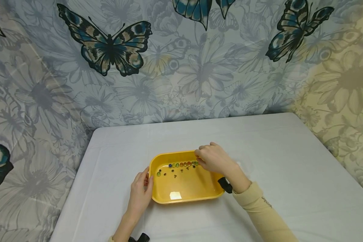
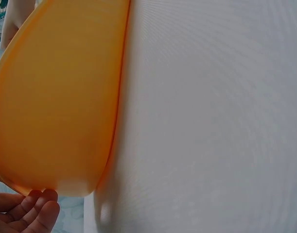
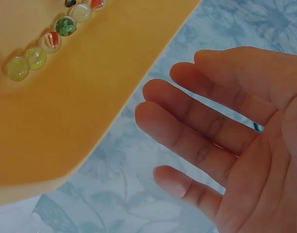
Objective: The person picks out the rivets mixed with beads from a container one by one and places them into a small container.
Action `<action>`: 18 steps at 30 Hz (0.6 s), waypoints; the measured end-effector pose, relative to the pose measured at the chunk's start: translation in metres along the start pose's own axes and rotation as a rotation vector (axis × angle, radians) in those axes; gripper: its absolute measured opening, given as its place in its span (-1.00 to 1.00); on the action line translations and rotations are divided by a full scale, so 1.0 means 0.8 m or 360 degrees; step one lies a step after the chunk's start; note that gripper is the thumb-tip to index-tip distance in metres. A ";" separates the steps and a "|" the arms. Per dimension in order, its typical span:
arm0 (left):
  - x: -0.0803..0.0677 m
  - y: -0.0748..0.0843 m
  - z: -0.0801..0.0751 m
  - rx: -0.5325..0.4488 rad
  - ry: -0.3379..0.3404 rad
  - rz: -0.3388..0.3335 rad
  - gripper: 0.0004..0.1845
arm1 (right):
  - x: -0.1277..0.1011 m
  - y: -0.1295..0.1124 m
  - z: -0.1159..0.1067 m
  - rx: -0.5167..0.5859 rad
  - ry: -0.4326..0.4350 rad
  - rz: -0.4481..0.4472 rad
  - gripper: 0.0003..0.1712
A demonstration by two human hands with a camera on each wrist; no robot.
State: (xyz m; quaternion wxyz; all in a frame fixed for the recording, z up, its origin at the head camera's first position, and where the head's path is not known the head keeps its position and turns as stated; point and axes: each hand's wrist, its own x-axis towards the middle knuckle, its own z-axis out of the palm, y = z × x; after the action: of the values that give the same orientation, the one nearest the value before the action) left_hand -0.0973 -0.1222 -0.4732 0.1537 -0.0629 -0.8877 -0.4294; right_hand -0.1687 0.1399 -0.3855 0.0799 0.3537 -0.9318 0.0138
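Observation:
A yellow plastic tray (image 1: 190, 188) lies on a white table (image 1: 290, 168). Along its far wall runs a row of several coloured glass marbles (image 1: 183, 164), with a few more small pieces (image 1: 173, 173) just in front of them. My left hand (image 1: 144, 183) rests against the tray's left wall, fingers fairly straight. In the left wrist view its fingertips (image 2: 36, 211) touch the tray (image 2: 56, 97) at its lower corner. My right hand (image 1: 203, 158) hovers over the tray's far right corner beside the marbles. In the right wrist view the right hand (image 3: 221, 141) is empty, fingers relaxed, near the tray (image 3: 65, 121) and marbles (image 3: 51, 41).
A cloth printed with butterflies and flowers (image 1: 181, 67) hangs behind the table and drops past its left edge. Black wrist cameras sit on the right wrist (image 1: 225, 184) and the left wrist (image 1: 139, 238). Bare white tabletop (image 2: 211, 121) surrounds the tray.

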 end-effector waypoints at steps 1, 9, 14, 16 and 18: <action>0.000 0.000 0.000 -0.0001 -0.0001 -0.0002 -0.60 | 0.001 -0.001 0.000 0.0005 -0.0008 0.0000 -0.86; 0.000 0.000 0.000 0.0007 -0.0014 -0.0013 -0.61 | 0.008 -0.005 0.005 0.0069 -0.0087 0.0029 -0.91; 0.000 0.002 -0.002 -0.0002 -0.0012 -0.0004 -0.61 | 0.011 -0.009 0.009 0.0102 -0.0091 0.0018 -0.91; 0.000 0.002 -0.002 -0.0008 -0.0011 -0.0001 -0.61 | 0.011 -0.010 0.010 0.0108 -0.0105 0.0018 -0.93; 0.000 0.002 -0.002 -0.0016 -0.0010 0.0001 -0.61 | 0.012 -0.011 0.012 0.0112 -0.0126 0.0022 -0.94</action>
State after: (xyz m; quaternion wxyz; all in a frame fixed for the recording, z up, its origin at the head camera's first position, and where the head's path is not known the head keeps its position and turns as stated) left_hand -0.0964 -0.1221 -0.4710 0.1507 -0.0652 -0.8861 -0.4335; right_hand -0.1713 0.1261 -0.3934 0.0302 0.3502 -0.9356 0.0330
